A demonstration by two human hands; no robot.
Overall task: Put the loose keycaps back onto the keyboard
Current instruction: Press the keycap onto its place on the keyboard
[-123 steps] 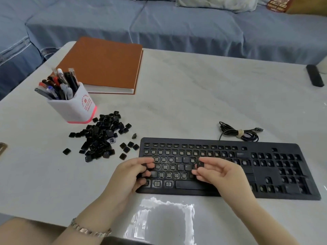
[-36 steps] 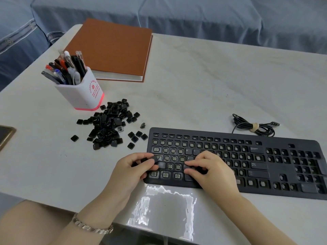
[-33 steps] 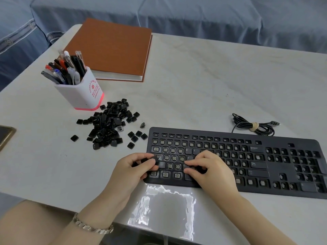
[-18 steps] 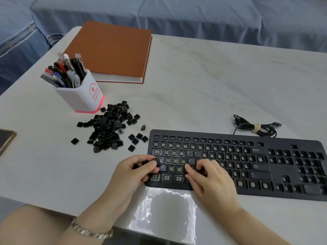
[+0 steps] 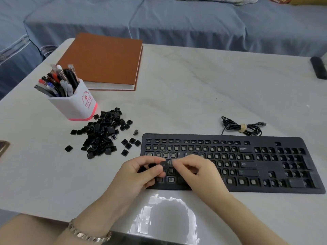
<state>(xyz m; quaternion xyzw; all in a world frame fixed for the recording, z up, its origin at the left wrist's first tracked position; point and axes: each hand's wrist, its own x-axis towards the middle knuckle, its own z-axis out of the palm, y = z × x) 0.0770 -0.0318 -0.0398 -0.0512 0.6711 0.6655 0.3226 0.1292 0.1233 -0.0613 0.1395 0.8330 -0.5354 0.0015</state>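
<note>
Pinching one keycap (image 5: 164, 164) in the fingers of your left hand (image 5: 139, 175) and right hand (image 5: 200, 174), just above the left rows of the keyboard (image 5: 265, 189), you're mid-fit; next, align it over its vacant place and press squarely.

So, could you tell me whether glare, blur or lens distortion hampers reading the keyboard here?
Head view: a bright reflection glares on the glossy table near its front edge, clear of the keyboard; head view: wide-angle distortion bows the table's far edge; head view: soft focus leaves most key legends unreadable, and the keycap in the left hand looks slightly smeared.
</note>
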